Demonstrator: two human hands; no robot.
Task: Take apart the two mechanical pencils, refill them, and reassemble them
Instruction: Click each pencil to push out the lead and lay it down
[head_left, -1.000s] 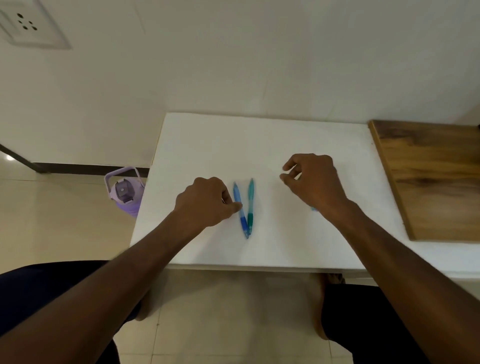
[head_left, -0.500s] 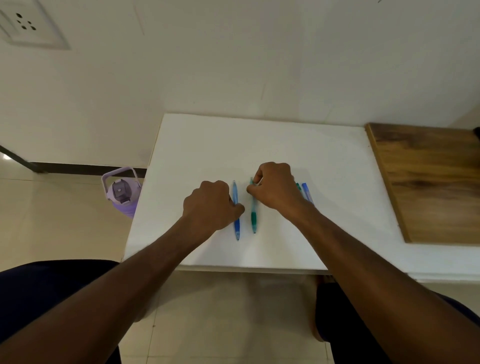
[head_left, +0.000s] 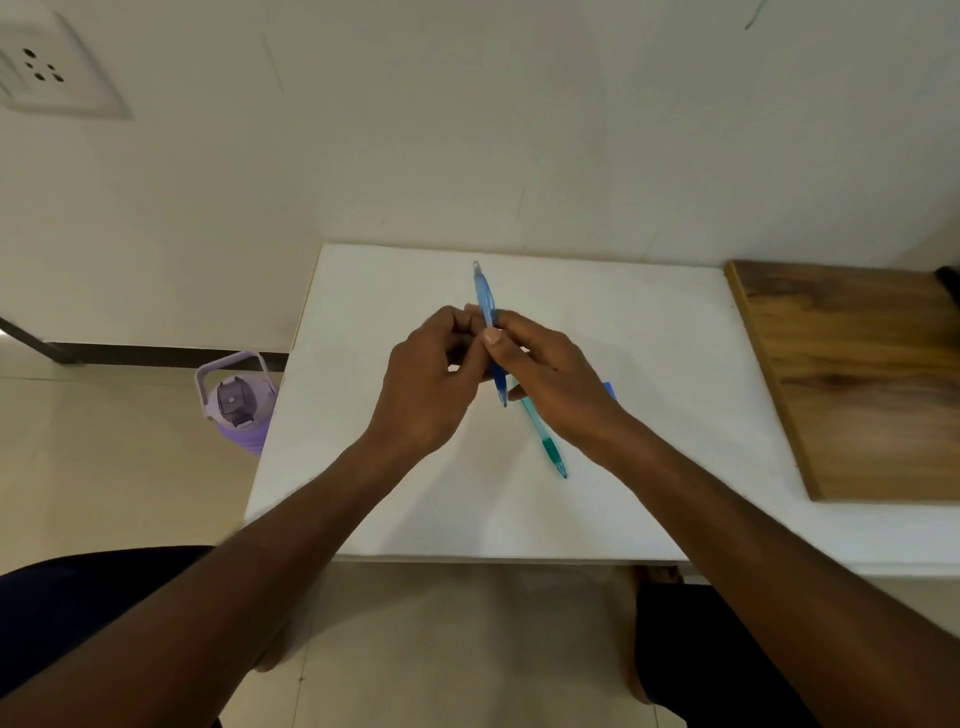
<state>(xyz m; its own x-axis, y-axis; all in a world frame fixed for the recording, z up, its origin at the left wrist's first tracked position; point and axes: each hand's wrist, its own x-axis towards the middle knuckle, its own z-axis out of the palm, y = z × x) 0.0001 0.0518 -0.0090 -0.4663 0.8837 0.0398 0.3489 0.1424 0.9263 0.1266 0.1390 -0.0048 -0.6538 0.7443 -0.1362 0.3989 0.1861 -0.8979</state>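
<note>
Both hands hold the blue mechanical pencil (head_left: 485, 296) above the white table (head_left: 649, 364). It points away from me, cap end far, tip near at the bottom. My left hand (head_left: 431, 384) grips its middle from the left. My right hand (head_left: 550, 379) pinches the same part from the right, thumb on the barrel. The green mechanical pencil (head_left: 548, 441) lies on the table under my right hand, its upper half hidden. A small blue piece (head_left: 609, 388) peeks out from behind my right wrist; I cannot tell what it is.
A wooden board (head_left: 852, 379) lies on the table's right side. A purple water bottle (head_left: 236, 405) stands on the floor left of the table. The wall is just behind the table's far edge. My knees are below the near edge.
The blue pencil has been lifted off the table and is now held by both hands. My right hand left the green pencil, which now lies slanted on the table.
</note>
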